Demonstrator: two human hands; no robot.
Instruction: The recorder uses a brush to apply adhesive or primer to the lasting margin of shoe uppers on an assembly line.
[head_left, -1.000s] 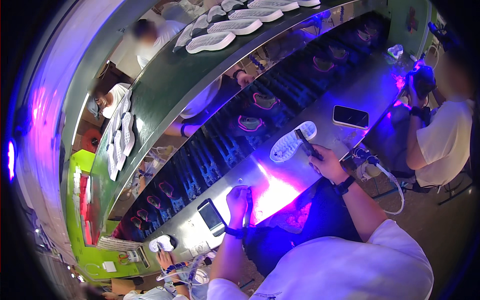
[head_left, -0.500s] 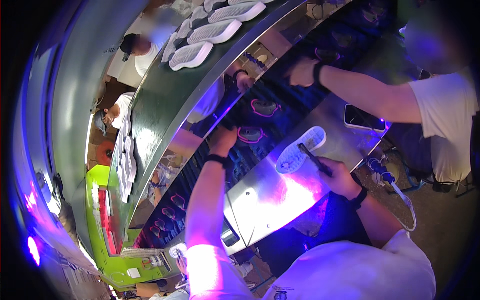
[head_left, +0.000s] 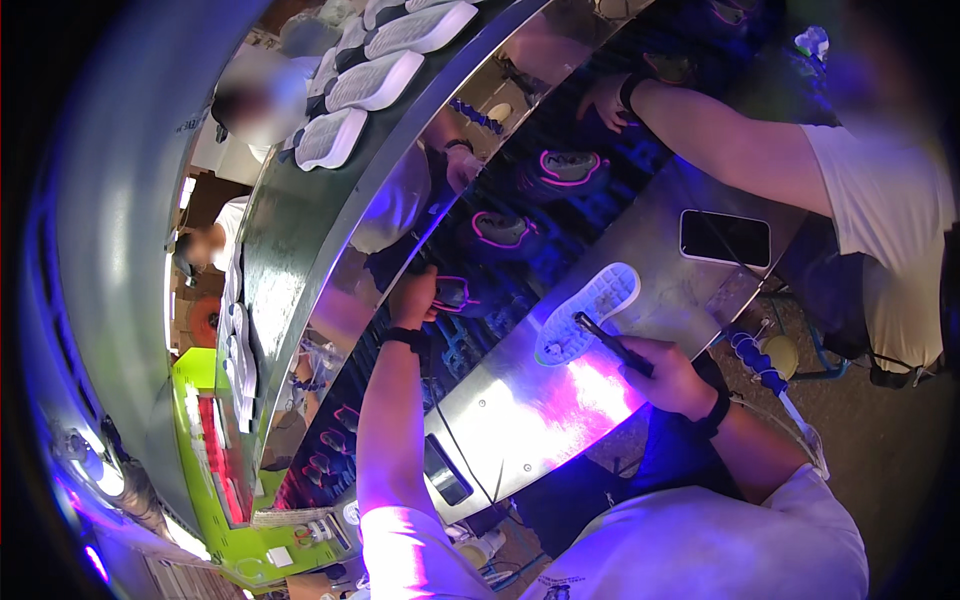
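My left hand (head_left: 412, 298) is over the dark line on the far side of the metal bench. Its fingers are curled at the near edge of a shoe upper (head_left: 453, 294) that has a glowing pink outline; the fingertips are partly hidden. In my right hand (head_left: 672, 378) is a slim black brush-like tool (head_left: 618, 345), gripped between thumb and fingers. The tool's tip meets the tread face of a pale shoe sole (head_left: 590, 312), which rests at a slant on the bench (head_left: 520, 400). Bright violet-pink light falls on the metal beside it.
More uppers with pink outlines (head_left: 502, 230) lie on the line beyond. A phone (head_left: 725, 239) rests on the bench at right; another dark device (head_left: 447, 470) is near my left forearm. A co-worker's hand (head_left: 605, 102) reaches over the line. White soles (head_left: 375, 82) stand on an upper shelf.
My left hand and the upper by it have shifted left and nearer. The tool's tip has slid along the sole toward its lower left end. The whole view has shifted slightly.
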